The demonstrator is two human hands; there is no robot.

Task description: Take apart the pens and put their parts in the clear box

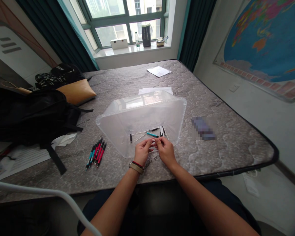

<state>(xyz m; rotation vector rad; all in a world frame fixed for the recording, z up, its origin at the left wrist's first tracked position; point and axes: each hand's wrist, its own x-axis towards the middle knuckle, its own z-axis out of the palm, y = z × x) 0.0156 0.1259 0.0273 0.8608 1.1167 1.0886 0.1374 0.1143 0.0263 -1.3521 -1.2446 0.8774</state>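
Note:
My left hand and my right hand meet at the fingertips in front of a translucent plastic bin. Both are closed in a pinch on something small and pale, mostly covered by the fingers. The bin lies on its side, its opening towards me. Just beyond my fingers, inside it, are loose pen parts: a teal barrel, a black grip piece, white-and-black pieces and thin refills. To the left, several red, teal and black pens lie side by side on the mattress.
A black backpack and a tan pouch occupy the left side, with papers beneath. More sheets lie behind the bin. A blurred-out object rests to its right. A white tube crosses the lower left.

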